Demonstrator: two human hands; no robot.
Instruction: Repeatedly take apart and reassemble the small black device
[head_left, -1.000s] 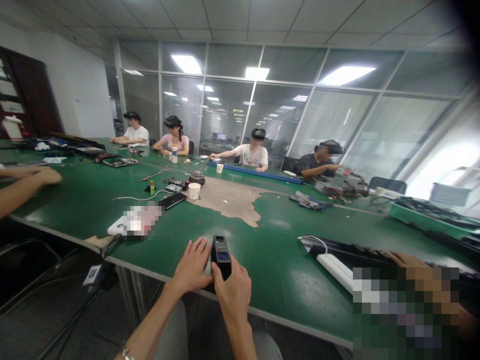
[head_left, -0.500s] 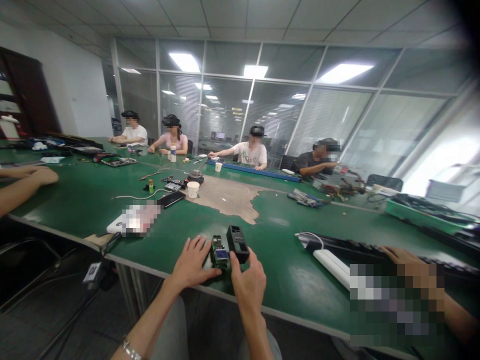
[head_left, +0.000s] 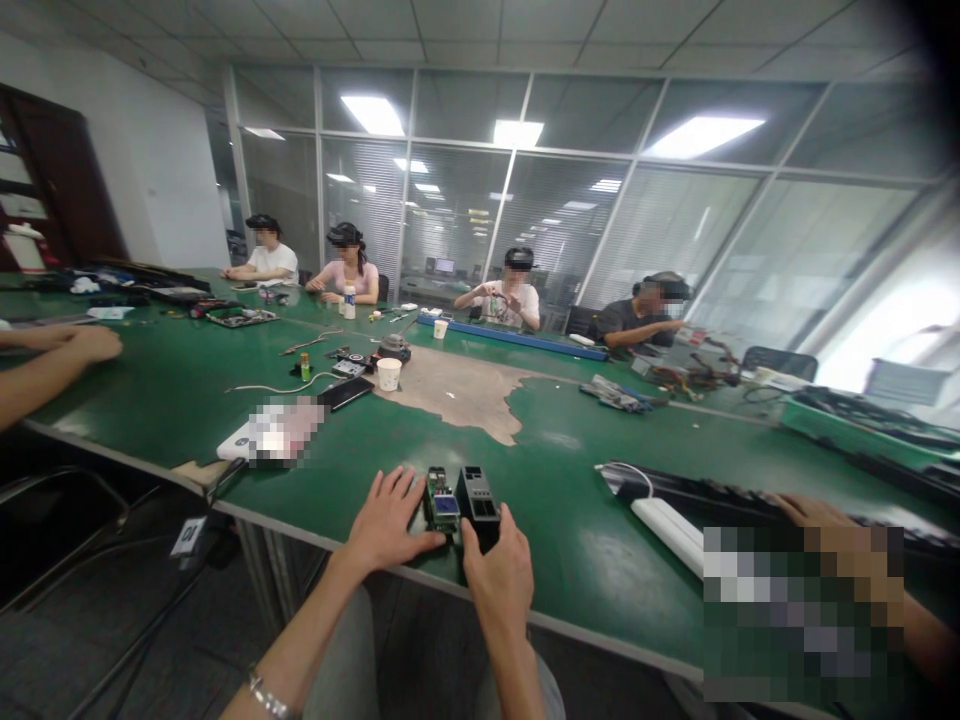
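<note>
Glass partitions [head_left: 461, 215] back the room, and across the green table [head_left: 585, 440] a person [head_left: 506, 305] now has both hands raised. Near the close edge, the black cover [head_left: 477, 496], which sat over the board [head_left: 442, 503] a second ago, now stands just right of it, so the two are separate pieces and the circuitry lies bare. Thumb and fingers of the right hand [head_left: 500, 555] clasp the cover's near end; the left hand [head_left: 388, 518], fingers spread, rests open along the board, grasping nothing.

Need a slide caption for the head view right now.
Left hand at the circuit board on a green table, right hand holding the black case alongside.
</note>
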